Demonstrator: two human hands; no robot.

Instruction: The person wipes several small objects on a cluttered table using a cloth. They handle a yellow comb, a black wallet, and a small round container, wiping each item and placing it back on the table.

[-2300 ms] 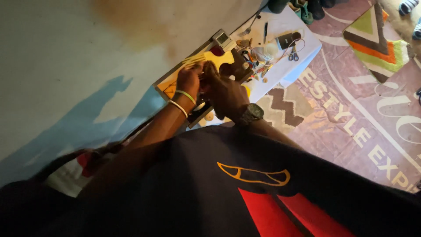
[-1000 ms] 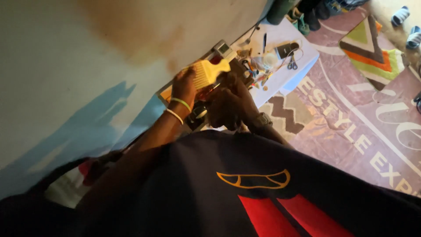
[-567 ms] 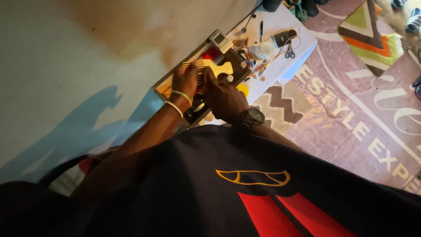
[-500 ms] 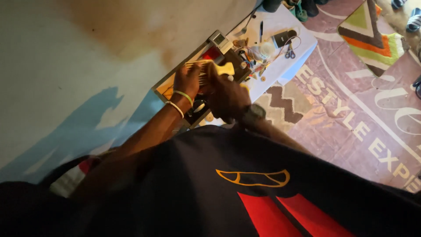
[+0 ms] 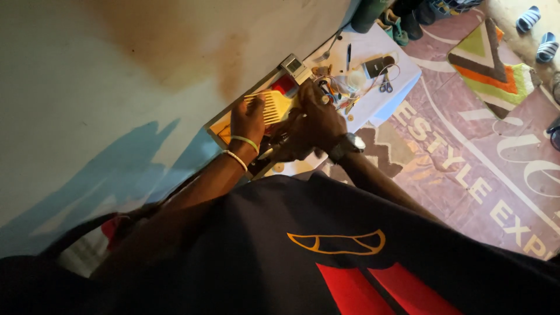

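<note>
Seen from the head camera, the left hand [image 5: 247, 119] is closing around the yellow comb [image 5: 272, 107] while the right hand [image 5: 312, 125] is gripping its handle end above the cluttered board [image 5: 224, 123], probably fitting it, needing steady alignment.

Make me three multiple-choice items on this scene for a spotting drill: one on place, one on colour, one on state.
1. Where are the scissors?
A. on the white sheet
B. on the striped rug
C. in a hand

2. What colour is the wide-toothed comb?
A. blue
B. yellow
C. black

3. What is the left hand doing?
A. lying open and flat
B. pointing at the wall
C. holding the comb

A: they lie among the wires on the sheet.
B: its teeth and body are yellow.
C: its fingers close on the comb, with the right hand at the other end.
</note>
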